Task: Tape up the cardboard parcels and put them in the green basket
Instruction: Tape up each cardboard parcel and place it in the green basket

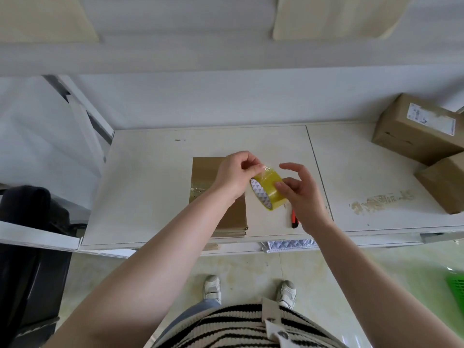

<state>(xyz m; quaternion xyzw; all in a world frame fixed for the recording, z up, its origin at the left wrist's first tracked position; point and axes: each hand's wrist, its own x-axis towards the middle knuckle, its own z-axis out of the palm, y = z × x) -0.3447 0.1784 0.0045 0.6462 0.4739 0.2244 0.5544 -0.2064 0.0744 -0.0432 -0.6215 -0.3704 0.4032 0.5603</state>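
A flat brown cardboard parcel (204, 177) lies on the white table (150, 172), with a strip of clear tape across its left side. Above its right edge my right hand (305, 194) holds a yellow tape roll (268, 190) between thumb and fingers. My left hand (237, 175) pinches the loose clear end of the tape at the top of the roll. My left forearm hides part of the parcel. A corner of the green basket (457, 285) shows on the floor at the far right.
Two more cardboard boxes, one (416, 129) labelled and one (444, 182) plain, sit at the table's right end. A red-and-black utility knife (294, 219) lies under my right hand. A black chair (27, 234) stands at the left. A shelf overhangs the table.
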